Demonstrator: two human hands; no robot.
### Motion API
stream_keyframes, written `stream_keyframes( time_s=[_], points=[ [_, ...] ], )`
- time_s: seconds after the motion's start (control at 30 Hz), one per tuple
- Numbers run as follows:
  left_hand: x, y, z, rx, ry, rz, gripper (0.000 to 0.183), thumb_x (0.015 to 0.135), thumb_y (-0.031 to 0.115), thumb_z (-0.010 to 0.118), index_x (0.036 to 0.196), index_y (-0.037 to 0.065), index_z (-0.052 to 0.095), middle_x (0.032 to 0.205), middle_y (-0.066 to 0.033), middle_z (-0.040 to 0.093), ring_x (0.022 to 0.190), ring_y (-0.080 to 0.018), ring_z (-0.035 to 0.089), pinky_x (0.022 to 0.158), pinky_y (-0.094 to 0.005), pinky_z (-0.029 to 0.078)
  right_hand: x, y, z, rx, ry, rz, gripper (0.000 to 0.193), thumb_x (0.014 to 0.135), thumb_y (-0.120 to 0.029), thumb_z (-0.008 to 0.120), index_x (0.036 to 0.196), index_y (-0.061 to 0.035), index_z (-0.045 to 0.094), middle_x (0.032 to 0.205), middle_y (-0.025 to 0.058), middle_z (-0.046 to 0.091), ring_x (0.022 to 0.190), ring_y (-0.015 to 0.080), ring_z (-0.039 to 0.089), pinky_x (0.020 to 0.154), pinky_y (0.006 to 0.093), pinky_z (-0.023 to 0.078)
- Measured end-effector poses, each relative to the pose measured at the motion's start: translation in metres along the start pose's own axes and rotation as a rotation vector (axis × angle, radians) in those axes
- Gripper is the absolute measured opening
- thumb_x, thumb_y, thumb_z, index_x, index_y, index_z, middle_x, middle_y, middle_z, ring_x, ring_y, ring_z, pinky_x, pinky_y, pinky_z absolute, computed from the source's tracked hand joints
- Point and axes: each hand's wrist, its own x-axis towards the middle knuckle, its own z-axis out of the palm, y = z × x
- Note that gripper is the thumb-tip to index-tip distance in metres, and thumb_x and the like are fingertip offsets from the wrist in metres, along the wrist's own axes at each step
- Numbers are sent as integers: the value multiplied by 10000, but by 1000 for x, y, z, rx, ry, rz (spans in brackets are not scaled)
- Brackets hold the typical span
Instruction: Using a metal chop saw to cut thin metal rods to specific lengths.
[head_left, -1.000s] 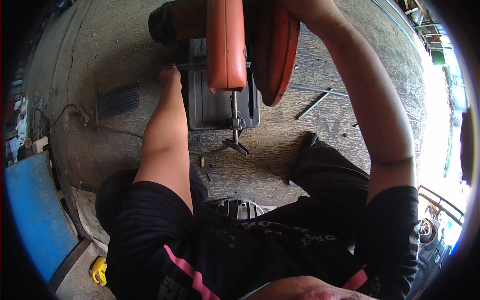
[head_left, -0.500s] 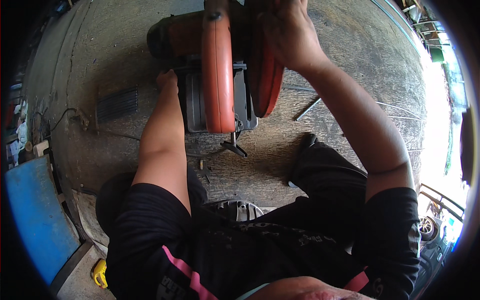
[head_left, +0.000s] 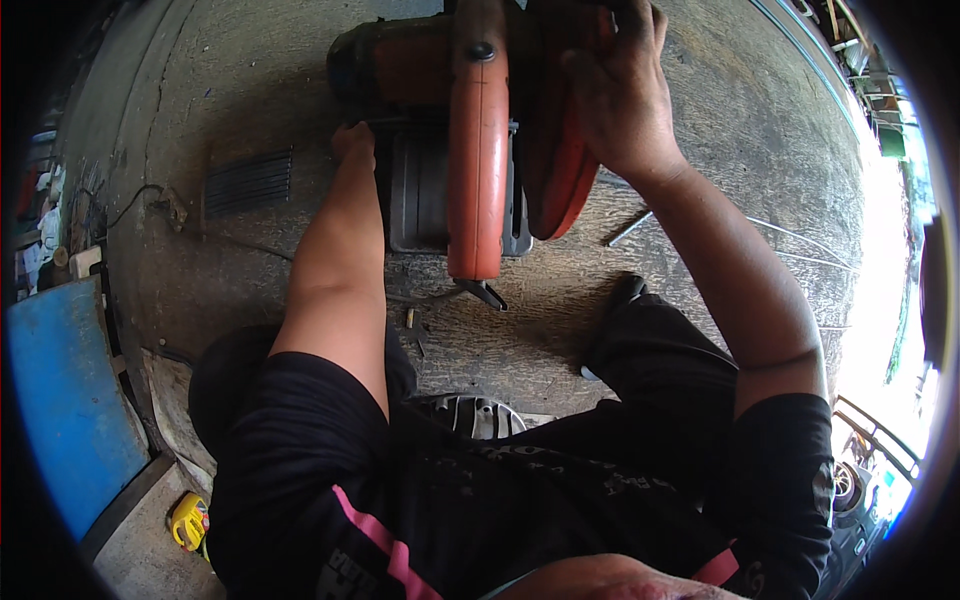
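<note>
An orange chop saw (head_left: 476, 190) stands in front of me on the ground, its D-shaped handle arm facing me over a grey metal base (head_left: 419, 215). My right hand (head_left: 628, 110) lies on the round orange blade guard (head_left: 566, 190) at the saw's right side, thumb on its face and fingers bent around the upper edge. My left hand (head_left: 354, 145) is closed at the left rear of the base, below the dark motor end (head_left: 350, 68); whatever its fingers grip is hidden. Under the handle's near end, a dark crank (head_left: 484, 293) pokes out.
Dark rods (head_left: 250, 180) lie side by side to the left, near a cable (head_left: 130, 215). A short metal rod (head_left: 629, 228) rests right of the saw. A blue panel (head_left: 75, 400) and a yellow container (head_left: 188, 521) are at the lower left. My foot (head_left: 628, 288) is near right.
The saw's handle and guard have shifted right relative to the base, and the handle now covers the crank's shaft. Both hands stay at the saw. The whole view has shifted slightly.
</note>
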Motion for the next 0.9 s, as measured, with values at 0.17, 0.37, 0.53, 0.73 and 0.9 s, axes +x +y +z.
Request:
stream_keyframes(
  time_s=[0.17, 0.37, 0.53, 0.73, 0.9],
  points=[
    [4, -1, -2, 58, 28, 27, 317, 784, 167, 614, 1068, 28, 632, 1043, -176, 640, 975, -294, 626, 814, -377, 491, -1, 7, 3, -28, 20, -63, 519, 699, 26, 493, 1200, 21, 358, 1161, 230, 386, 1100, 422, 369, 959, 449, 340],
    [-8, -1, 11, 21, -3, 8, 317, 776, 162, 608, 1059, 20, 632, 1030, -177, 643, 952, -296, 632, 797, -383, 494, -9, 5, 4, 3, 31, -12, 504, 694, 19, 502, 1185, 20, 384, 1139, 225, 411, 1098, 421, 383, 962, 444, 338],
    [21, -12, -1, -98, 33, 132, 321, 735, 140, 584, 1027, 19, 645, 996, -179, 651, 929, -301, 638, 789, -386, 495, -23, -10, 6, -65, -6, -18, 401, 761, -59, 534, 1156, -40, 469, 1275, 184, 375, 1194, 357, 314, 1014, 420, 292],
    [-6, -4, 17, -22, 40, 137, 353, 694, 135, 577, 1012, -1, 647, 973, -199, 652, 902, -314, 645, 772, -393, 494, -33, -4, 7, -60, -22, 62, 402, 758, -59, 531, 1156, -41, 479, 1276, 197, 373, 1202, 371, 325, 1010, 426, 308],
    [10, -10, -2, -85, 43, 186, 364, 691, 145, 586, 1017, -7, 643, 971, -201, 652, 905, -314, 645, 754, -392, 499, -26, -7, 6, -36, -9, -16, 412, 750, -54, 534, 1159, -43, 480, 1259, 192, 393, 1190, 354, 328, 1004, 417, 316]
  ],
)
